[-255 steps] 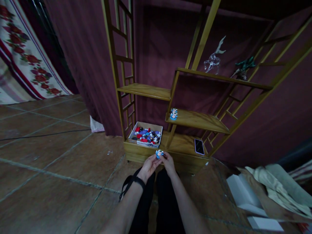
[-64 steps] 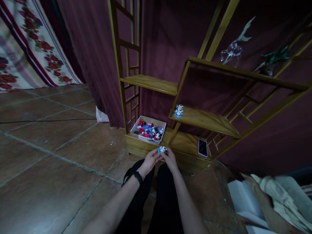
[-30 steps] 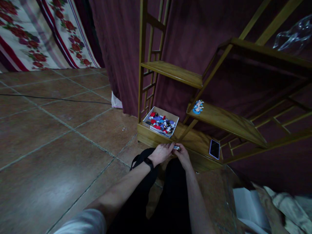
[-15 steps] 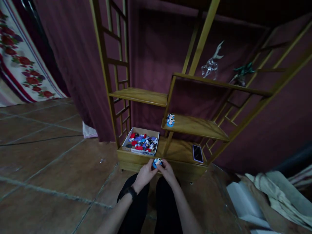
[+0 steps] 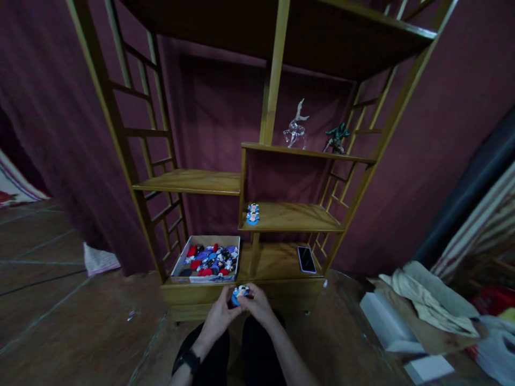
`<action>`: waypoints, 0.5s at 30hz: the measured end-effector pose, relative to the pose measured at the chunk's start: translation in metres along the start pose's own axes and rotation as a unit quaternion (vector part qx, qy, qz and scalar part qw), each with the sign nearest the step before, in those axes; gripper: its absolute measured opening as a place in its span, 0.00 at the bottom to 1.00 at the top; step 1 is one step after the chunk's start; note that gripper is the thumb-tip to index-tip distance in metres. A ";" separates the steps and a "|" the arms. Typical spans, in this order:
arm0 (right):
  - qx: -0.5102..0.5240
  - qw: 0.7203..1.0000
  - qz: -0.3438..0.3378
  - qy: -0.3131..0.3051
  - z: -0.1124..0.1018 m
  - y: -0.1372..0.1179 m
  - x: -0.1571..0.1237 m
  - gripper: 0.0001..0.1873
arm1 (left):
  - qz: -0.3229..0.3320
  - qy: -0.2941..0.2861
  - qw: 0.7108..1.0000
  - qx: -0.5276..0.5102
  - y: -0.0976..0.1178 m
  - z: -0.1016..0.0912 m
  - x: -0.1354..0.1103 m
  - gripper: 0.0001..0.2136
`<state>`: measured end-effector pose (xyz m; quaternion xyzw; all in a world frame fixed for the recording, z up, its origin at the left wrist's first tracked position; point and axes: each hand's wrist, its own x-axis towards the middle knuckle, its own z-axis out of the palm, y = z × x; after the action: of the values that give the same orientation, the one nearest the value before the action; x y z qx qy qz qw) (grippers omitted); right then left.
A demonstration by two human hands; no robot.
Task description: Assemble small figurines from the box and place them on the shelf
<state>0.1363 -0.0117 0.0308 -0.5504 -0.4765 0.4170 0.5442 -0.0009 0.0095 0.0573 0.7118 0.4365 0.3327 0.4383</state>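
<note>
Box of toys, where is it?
In the head view, the box sits on the bottom shelf, at its left end, left of the phone, beyond the left hand.

figurine [image 5: 241, 291]: partly behind fingers [image 5: 245, 303] | shelving [image 5: 300, 217]: top cut off

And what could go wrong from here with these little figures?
The held figurine could drop if the left hand or right hand slips, as it is out in front of the cabinet. A careless bump might topple the front figurine, which stands near the edge of the shelf, the rear figurine close behind. Loose pieces heaped in the open box might scuff one another.
</note>
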 end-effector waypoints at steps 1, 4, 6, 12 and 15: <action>0.009 1.000 0.001 -0.001 -0.002 -0.001 0.000 0.11 | 0.002 -0.010 1.000 -0.027 -0.001 0.000 0.001 0.25; 0.037 0.999 -0.003 -0.008 -0.010 -0.006 0.002 0.12 | -0.005 -0.022 0.995 -0.096 -0.011 0.001 0.006 0.29; 0.049 0.999 -0.014 -0.008 -0.021 -0.014 0.005 0.12 | -0.014 -0.017 0.994 -0.108 -0.020 0.001 0.010 0.30; 0.055 0.994 -0.092 0.017 -0.100 -0.076 0.036 0.15 | -0.018 -0.019 0.994 -0.102 -0.042 0.000 0.020 0.31; 0.040 0.985 -0.141 0.086 -0.167 -0.114 0.061 0.19 | -0.018 -0.029 0.994 -0.100 -0.042 -0.002 0.022 0.30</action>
<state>0.3039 0.0092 0.1585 -0.4893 -0.4839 0.3058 0.6579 -0.0078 0.0398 0.0214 0.6659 0.4007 0.3458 0.5257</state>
